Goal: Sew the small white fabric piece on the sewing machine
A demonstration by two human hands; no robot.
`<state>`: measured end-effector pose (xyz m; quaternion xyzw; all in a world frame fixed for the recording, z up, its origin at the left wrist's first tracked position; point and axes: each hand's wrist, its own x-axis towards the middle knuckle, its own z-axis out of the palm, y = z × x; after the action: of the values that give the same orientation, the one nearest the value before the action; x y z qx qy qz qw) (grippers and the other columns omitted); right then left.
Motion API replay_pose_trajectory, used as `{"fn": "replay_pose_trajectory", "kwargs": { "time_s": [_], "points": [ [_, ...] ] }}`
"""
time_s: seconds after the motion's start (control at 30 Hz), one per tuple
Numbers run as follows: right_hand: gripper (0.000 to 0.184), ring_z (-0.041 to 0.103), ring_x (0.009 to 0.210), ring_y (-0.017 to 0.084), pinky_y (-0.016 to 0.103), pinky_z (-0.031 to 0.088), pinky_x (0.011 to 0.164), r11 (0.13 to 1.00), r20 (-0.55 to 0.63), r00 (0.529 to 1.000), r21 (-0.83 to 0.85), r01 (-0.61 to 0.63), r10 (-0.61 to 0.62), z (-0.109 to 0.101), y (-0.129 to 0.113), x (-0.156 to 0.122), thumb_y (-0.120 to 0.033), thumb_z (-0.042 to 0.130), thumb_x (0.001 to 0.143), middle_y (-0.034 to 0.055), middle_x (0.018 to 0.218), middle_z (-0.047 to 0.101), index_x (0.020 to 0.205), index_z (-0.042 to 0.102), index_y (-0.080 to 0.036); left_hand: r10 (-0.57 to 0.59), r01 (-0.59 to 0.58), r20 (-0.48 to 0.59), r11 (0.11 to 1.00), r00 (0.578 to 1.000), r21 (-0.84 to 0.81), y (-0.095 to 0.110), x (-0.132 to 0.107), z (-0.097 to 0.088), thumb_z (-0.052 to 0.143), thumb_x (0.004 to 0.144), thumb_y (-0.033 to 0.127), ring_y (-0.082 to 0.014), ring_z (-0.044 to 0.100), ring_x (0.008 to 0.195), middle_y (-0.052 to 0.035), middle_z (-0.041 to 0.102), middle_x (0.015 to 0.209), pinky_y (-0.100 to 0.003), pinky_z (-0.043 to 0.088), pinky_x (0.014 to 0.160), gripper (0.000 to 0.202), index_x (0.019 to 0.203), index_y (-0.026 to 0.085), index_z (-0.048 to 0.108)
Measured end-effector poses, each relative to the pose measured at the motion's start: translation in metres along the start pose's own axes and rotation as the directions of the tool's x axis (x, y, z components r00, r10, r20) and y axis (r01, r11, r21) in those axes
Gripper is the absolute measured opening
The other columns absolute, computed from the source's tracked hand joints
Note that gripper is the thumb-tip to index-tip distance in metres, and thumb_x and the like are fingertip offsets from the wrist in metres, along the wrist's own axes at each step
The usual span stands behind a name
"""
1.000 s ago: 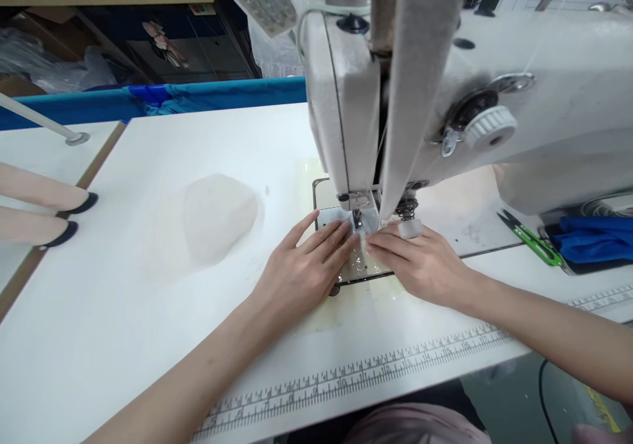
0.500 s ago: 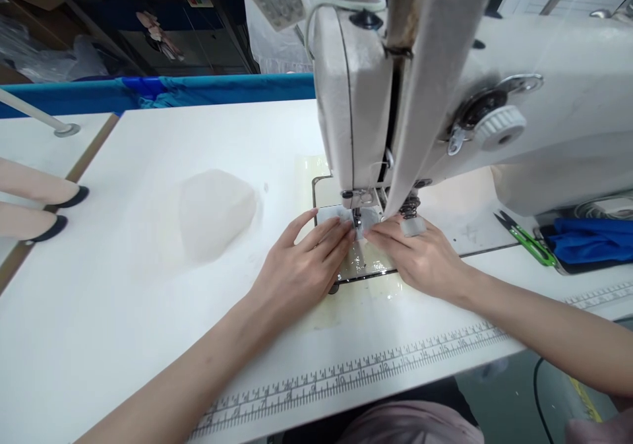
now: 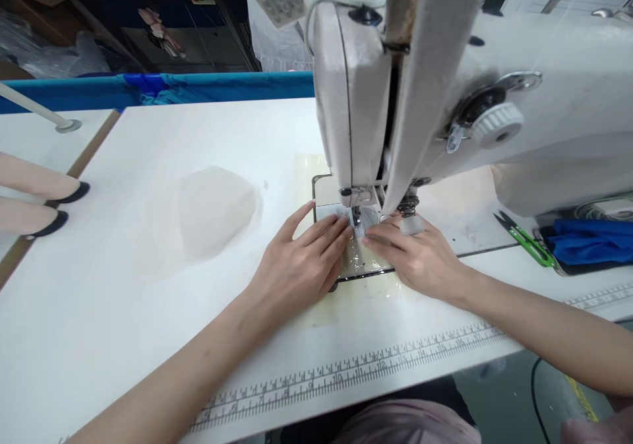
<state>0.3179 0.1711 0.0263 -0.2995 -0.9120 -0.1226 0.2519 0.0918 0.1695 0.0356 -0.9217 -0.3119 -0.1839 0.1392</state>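
Observation:
A small pale blue fabric piece (image 3: 366, 220) lies beneath the needle and presser foot (image 3: 356, 216) of a white sewing machine (image 3: 353, 101). My left hand (image 3: 302, 254) rests left of the foot, fingers stretched out and their tips down on the fabric, thumb spread away. My right hand (image 3: 420, 254) is to the right of the foot, its fingers pressed together at the fabric's near right edge. The right thumb and part of the fabric are hidden. Under both hands is the shiny metal bed plate (image 3: 363, 259).
Green-handled thread snips (image 3: 527, 239) lie at right beside blue cloth (image 3: 591, 239). A printed ruler strip (image 3: 341, 379) runs along the table's front edge. Two beige, black-tipped forms (image 3: 37, 183) stick in from the left. A blue cloth-covered rail (image 3: 222, 88) borders the back.
Both hands stay by the presser foot, with only a slight shift of the left fingers. The whole view has tilted a little.

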Motion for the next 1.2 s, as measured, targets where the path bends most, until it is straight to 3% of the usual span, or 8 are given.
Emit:
{"fn": "replay_pose_trajectory", "kwargs": {
  "time_s": [0.73,1.03,1.2],
  "points": [
    [0.036,0.058,0.096,0.021,0.038,0.044,0.090,0.992,0.100,0.994,-0.121,-0.038,0.051,0.001,0.003,0.006,-0.001,0.045,0.085,0.0070,0.108,0.069,0.109,0.068,-0.014,-0.100,0.101,0.035,0.994,0.994,-0.038,-0.010,0.005,0.008,0.043,0.096,0.022,-0.0250,0.061,0.111,-0.0086,0.063,0.125,-0.053,0.036,0.108,0.034,0.124,0.011,0.059],
    [0.031,0.061,0.096,0.022,0.040,0.043,0.093,0.990,0.109,0.992,-0.135,-0.047,0.062,-0.003,0.007,0.005,-0.008,0.046,0.087,0.0072,0.107,0.070,0.104,0.070,-0.015,-0.121,0.123,0.044,0.992,0.992,-0.041,-0.011,0.006,0.011,0.042,0.096,0.024,-0.0261,0.060,0.114,-0.0084,0.063,0.125,-0.052,0.036,0.108,0.035,0.124,0.012,0.059],
    [0.028,0.062,0.094,0.021,0.041,0.042,0.097,0.988,0.079,0.993,-0.132,-0.079,0.090,-0.002,0.007,0.004,-0.020,0.046,0.090,0.0068,0.104,0.072,0.100,0.072,-0.016,-0.130,0.131,0.042,0.991,0.991,-0.040,-0.010,0.005,0.010,0.043,0.097,0.025,-0.0252,0.058,0.116,-0.0082,0.063,0.126,-0.050,0.035,0.110,0.035,0.126,0.012,0.058]
  ]
}}
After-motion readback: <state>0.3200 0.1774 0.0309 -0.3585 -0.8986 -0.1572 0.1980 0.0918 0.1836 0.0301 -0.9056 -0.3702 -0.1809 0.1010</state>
